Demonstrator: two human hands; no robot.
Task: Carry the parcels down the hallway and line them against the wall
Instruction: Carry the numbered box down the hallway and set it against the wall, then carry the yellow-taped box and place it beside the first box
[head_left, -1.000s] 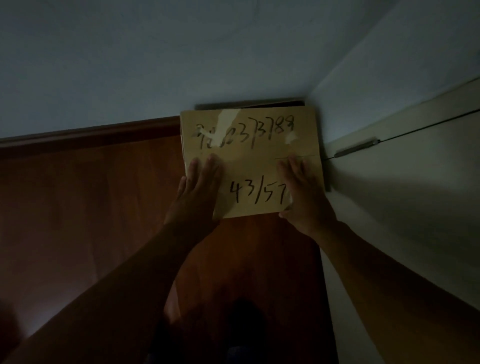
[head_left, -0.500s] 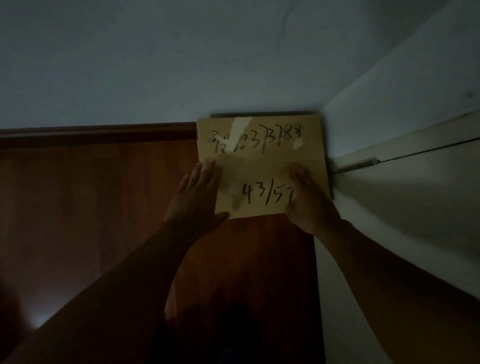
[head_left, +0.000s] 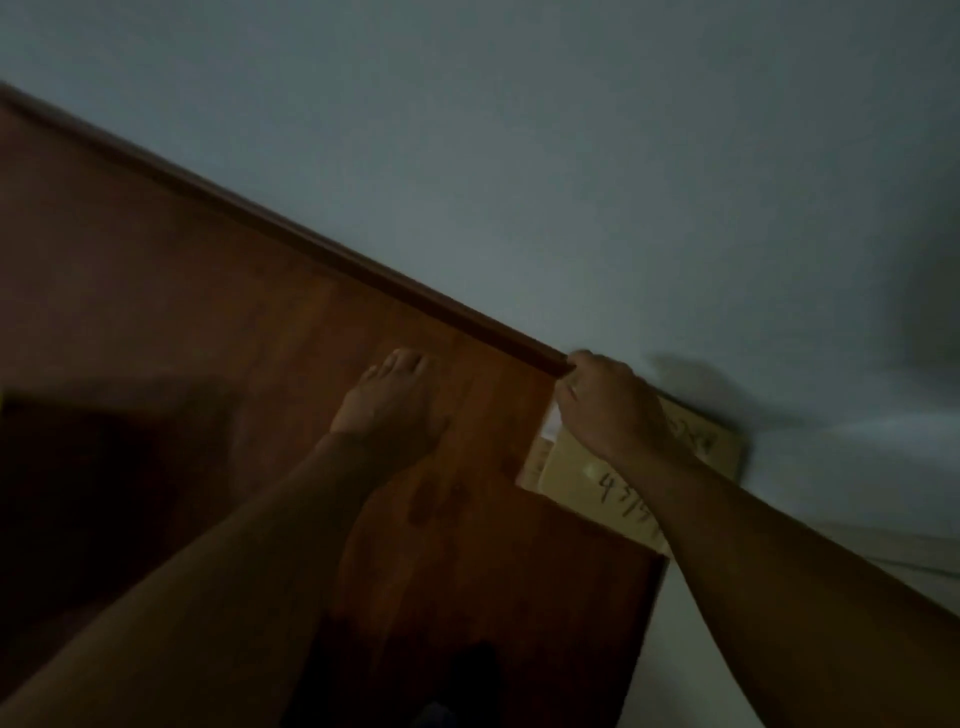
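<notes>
In a dim, tilted view, a cardboard parcel (head_left: 582, 478) with handwritten numbers lies on the wooden floor (head_left: 208, 291) against the pale wall (head_left: 519, 156), at the right. The right hand (head_left: 605, 402) curls over its far edge, gripping it; the left hand (head_left: 389, 410) hovers flat and open, empty, over the floor.

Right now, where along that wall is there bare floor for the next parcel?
The wooden floor along the baseboard is bare, from the left hand out to the frame's left edge. The corner is crowded: the parcel lies there against the wall, with the right hand over it and a pale ledge close beside.
</notes>
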